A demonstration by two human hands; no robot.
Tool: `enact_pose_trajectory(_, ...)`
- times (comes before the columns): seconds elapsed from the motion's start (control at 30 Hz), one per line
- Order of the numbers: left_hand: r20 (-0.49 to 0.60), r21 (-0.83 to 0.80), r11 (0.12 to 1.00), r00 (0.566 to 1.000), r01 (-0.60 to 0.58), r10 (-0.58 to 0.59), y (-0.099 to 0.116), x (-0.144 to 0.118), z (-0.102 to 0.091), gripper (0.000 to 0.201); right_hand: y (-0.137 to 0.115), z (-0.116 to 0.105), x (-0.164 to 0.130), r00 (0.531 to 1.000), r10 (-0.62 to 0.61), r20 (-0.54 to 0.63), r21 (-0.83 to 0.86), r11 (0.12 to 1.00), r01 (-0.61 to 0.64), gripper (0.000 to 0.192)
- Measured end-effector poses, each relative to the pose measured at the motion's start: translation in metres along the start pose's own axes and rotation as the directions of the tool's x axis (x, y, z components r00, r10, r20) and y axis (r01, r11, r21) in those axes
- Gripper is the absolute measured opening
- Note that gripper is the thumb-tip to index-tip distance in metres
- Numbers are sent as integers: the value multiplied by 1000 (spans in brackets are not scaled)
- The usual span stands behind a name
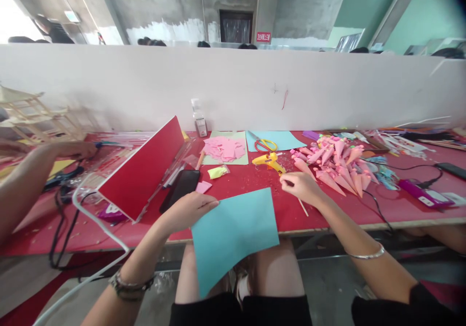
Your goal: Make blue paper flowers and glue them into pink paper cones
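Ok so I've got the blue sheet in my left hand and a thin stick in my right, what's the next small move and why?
Probably bring the thin stick over to the blue sheet. The left hand pinches the sheet's top left corner while it hangs over the table edge, and the right hand holds the stick apart from it, beside the pile of pink cones.

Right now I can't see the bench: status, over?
Left hand grips blue paper. Right hand pinches thin stick. Glue gun just beyond.
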State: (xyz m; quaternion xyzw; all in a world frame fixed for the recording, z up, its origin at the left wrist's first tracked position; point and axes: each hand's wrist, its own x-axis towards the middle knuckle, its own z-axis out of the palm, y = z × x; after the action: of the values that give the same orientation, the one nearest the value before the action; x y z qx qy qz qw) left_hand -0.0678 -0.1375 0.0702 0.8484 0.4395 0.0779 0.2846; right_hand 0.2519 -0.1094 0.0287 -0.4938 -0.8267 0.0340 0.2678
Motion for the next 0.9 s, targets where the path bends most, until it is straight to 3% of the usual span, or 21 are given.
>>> enact_pose_trajectory(0.07,14,9,1000,1000,14,-14,-2,-2,0,40,-5,-3,-4,997,35,-72,63,998,-30,16)
enact_pose_trajectory(0.13,36,26,1000,999,1,-2,-1,-2,1,41,-20,-5,-4,996,-29,-86,146,988,41,16)
enact_pose_trajectory(0.2,45,66,997,998,-36,33,2,0,2,41,-40,-7,0,985,-173,16,164,972,168,16)
enact_pose_trajectory(0.27,24,139,987,997,-80,78,3,2,1,41,-55,-7,5,939,-280,201,161,955,251,16)
enact_pose_trajectory(0.33,-34,263,960,993,-100,112,2,5,2,40,-62,-4,9,913,-268,306,138,962,236,21)
enact_pose_trajectory(0.4,-143,421,903,978,-79,153,2,9,5,34,-65,0,13,917,-217,335,120,975,187,26)
enact_pose_trajectory(0.5,-302,597,801,913,-43,275,12,18,16,20,-68,7,18,930,-193,313,152,977,152,25)
enact_pose_trajectory(0.6,-279,689,714,864,-124,420,30,30,32,15,-76,11,23,941,-196,275,227,965,135,25)
enact_pose_trajectory(0.7,-362,761,646,783,-65,505,39,37,42,20,-81,10,25,944,-194,266,332,938,100,27)
enact_pose_trajectory(0.8,-396,795,604,702,-60,592,35,38,44,22,-81,8,24,940,-204,272,398,914,83,29)
enact_pose_trajectory(0.9,-398,822,566,653,-58,645,25,35,41,21,-77,6,21,940,-195,278,408,910,68,30)
